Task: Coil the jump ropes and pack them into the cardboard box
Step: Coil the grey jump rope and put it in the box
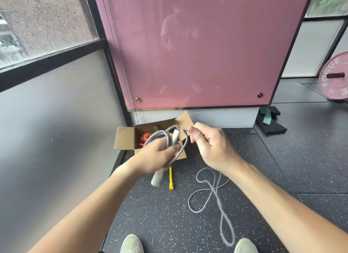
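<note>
Room: gym corner seen from the head camera; dark speckled floor (169,215), pink panel (197,55) ahead, window (43,23) at upper left.
Box: open cardboard box (124,138) on the floor at centre frame, against the foot of the panel, flaps out; orange rope (145,138) lies inside.
Left hand: left hand (156,156), centre frame in front of the box, fingers curled round several coils of the grey rope (185,146) and round a white handle (156,178) that pokes out below the fist.
Second handle: second white handle (176,135) stands up out of the coils.
Right hand: right hand (209,139), just right of the left, thumb and forefinger pinching the rope, other fingers curled in.
Loose end: uncoiled length (218,202) sprawls at lower right in loops that cross each other.
Yellow handle: yellow handle (171,178) lies on the floor below the left hand; its rope is hidden.
Risk, tangle: crossed floor loops could cinch into a knot when drawn up.
Risk, snag: the far loop lies just beside the right shoe (245,246) and may catch on it.
Risk, slip: a fist full of coils plus a handle could shed a loop.
Count, hands: two.
Count, boxes: one.
Count, ropes: probably three, namely grey, orange and yellow.
Count, handles seen: two white, one yellow.
Count, shoes: two.
Count, weight plates: one, the plate (335,77) at far right.
</note>
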A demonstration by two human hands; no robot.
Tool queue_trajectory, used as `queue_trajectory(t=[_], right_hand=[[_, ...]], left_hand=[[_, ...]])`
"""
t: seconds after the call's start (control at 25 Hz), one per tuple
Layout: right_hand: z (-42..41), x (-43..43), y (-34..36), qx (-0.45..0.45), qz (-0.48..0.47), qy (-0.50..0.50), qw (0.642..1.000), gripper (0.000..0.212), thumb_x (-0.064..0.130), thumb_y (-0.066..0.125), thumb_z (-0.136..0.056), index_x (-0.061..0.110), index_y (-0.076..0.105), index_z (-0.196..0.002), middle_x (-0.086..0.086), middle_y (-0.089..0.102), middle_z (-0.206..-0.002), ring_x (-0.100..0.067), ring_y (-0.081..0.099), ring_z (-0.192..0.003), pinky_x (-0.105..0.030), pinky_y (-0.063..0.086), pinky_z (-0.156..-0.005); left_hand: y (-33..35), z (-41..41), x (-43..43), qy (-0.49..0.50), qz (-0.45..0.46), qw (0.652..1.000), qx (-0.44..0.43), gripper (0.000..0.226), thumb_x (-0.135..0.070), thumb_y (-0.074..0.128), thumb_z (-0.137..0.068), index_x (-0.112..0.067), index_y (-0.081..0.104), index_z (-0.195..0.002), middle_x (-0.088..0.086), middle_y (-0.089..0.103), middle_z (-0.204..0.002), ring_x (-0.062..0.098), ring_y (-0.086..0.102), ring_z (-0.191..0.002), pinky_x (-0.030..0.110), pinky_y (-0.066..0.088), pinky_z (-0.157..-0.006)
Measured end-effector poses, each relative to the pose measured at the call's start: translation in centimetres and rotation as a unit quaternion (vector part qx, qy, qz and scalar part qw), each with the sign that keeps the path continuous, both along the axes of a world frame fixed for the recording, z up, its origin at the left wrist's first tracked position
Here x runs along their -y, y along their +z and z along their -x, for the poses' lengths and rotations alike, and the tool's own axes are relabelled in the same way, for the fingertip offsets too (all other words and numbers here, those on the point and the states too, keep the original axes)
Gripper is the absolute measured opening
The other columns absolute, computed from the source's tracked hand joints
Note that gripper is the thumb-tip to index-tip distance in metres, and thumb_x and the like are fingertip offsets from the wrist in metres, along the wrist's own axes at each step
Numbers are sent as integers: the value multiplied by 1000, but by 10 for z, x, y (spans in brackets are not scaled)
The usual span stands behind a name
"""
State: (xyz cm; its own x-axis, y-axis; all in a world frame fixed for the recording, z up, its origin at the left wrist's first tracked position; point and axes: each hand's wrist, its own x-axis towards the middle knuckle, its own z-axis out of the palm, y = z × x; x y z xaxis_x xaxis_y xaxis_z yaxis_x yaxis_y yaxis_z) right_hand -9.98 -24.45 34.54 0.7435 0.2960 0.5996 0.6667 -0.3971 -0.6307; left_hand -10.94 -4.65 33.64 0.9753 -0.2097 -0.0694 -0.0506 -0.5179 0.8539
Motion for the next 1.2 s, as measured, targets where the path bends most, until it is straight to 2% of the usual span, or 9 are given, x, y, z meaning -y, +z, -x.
queue_trajectory(t=[0.12,0.28,0.52,0.72,0.8,0.92,1.08,1.12,1.2], right_hand=[[-13,5,0,102,-23,-92,990,44,39,42,-106,13,55,-73,13,47,-57,-3,44,-50,-26,38,-49],[-33,25,2,168,-30,-214,962,59,45,35,-107,8,52,-64,-1,48,-63,-22,46,-54,-38,39,-52],[-32,15,1,103,-35,-183,977,55,41,36,-105,15,36,-57,6,33,-48,-21,38,-44,-36,31,-46],[-30,14,6,151,-96,-124,976,51,37,38,-107,12,45,-63,2,44,-55,-16,40,-49,-31,32,-50],[-33,21,1,107,-97,-139,980,57,46,40,-105,9,54,-64,1,53,-53,-15,47,-48,-29,36,-49],[-26,10,-13,-13,-35,-92,995,62,63,35,-97,14,57,-69,10,47,-45,-6,42,-40,-18,25,-42],[-6,-21,-33,-113,154,34,981,42,48,31,-106,16,56,-98,10,42,-50,-5,41,-36,-21,30,-46],[0,-26,-34,-147,176,63,971,38,43,33,-107,14,58,-102,12,43,-53,-2,45,-39,-21,33,-48],[14,-34,-30,-194,188,105,957,36,39,37,-108,15,60,-95,12,50,-60,0,50,-46,-21,34,-49]], left_hand=[[2,12,20,-99,202,964,-144,41,-37,45,-106,-4,61,-88,1,31,-56,11,27,-45,21,28,-42],[13,17,29,-125,370,909,-143,41,-46,47,-96,-13,66,-82,-3,33,-53,9,28,-40,20,28,-43],[7,14,22,-124,283,942,-132,24,-35,61,-94,-11,60,-90,0,54,-62,15,48,-49,37,38,-68],[18,33,52,-191,215,933,-217,33,-40,44,-103,-15,50,-82,-1,32,-57,13,29,-45,20,34,-47],[27,41,58,-214,278,918,-186,35,-40,43,-102,-17,52,-78,-5,29,-53,9,27,-42,18,30,-43],[47,33,53,-154,492,853,-83,32,-43,46,-99,-19,53,-79,-13,32,-52,1,29,-39,16,32,-42],[66,6,11,34,695,715,65,29,-48,56,-95,-23,46,-84,-14,33,-60,1,29,-48,15,32,-56],[66,0,0,91,696,706,98,30,-47,54,-98,-22,45,-85,-13,33,-61,3,30,-49,17,33,-61],[58,-8,-15,216,602,748,178,31,-42,46,-105,-20,42,-84,-11,39,-56,6,39,-49,21,37,-60]])
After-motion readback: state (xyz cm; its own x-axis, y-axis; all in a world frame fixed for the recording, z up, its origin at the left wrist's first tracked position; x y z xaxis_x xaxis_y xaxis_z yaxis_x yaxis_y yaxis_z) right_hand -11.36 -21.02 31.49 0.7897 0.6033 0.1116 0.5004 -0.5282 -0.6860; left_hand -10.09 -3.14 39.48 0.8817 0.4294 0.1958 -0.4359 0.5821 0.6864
